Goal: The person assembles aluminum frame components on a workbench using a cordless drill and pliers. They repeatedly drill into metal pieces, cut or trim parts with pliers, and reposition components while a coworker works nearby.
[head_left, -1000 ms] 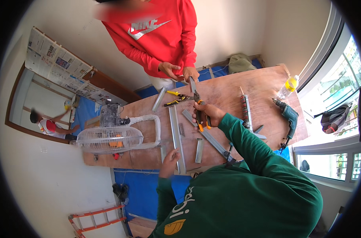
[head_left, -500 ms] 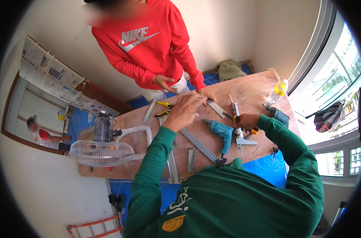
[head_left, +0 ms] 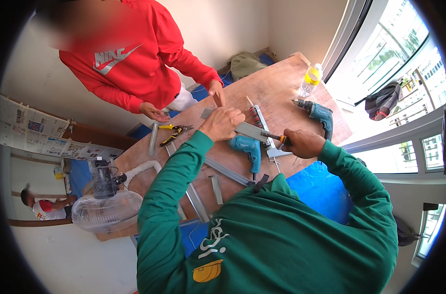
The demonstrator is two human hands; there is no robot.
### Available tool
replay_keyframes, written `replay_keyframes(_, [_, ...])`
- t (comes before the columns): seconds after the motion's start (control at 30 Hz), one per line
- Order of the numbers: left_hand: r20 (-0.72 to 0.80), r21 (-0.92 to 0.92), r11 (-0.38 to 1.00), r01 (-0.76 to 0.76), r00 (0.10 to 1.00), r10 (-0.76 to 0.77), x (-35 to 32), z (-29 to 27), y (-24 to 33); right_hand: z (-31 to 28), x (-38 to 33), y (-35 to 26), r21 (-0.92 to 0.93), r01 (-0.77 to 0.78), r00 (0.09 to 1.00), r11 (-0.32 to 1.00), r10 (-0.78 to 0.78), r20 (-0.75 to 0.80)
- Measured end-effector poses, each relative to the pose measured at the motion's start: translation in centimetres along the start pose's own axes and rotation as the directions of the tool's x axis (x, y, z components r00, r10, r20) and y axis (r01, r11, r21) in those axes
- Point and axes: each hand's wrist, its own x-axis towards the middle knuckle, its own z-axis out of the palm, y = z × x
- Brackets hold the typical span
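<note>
My left hand point(head_left: 223, 123) is closed around a short grey metal channel point(head_left: 251, 131), held above the plywood table point(head_left: 277, 83). In my right hand point(head_left: 306, 143) is a screwdriver point(head_left: 284, 140) with a black and orange handle. Its shaft points left and meets the right end of the channel; whether the tip is inside or on it, I cannot tell. Just below the channel lies a teal power drill point(head_left: 248, 152). A caulking gun point(head_left: 271, 147) with a tube lies behind the screwdriver, partly covered.
A co-worker's hand point(head_left: 216, 92) is close to the channel's far end. On the table are a second drill point(head_left: 317, 115), a plastic bottle point(head_left: 311, 81), yellow-handled snips point(head_left: 174, 133) and several metal strips point(head_left: 197, 202). A fan point(head_left: 105, 208) stands at the left.
The view has swung, shifting the scene left. My left hand now grips the channel, and the co-worker's hand has come off it. The screwdriver has tilted nearer level against the channel's end.
</note>
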Motion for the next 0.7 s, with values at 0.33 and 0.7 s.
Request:
replay_keyframes(0.33, [-0.089,0.039,0.951,0.308,0.949,-0.304,-6.2,-2.7,2.6,0.5,1.9,-3.4,-0.011,0.099,0.995,0.995,-0.099,0.017])
replay_keyframes(0.7, [-0.182,0.045,0.923,0.383,0.911,-0.369,-12.1,-9.8,6.7,-1.5,-0.5,-8.4,-0.023,0.248,0.966,0.968,-0.249,-0.066])
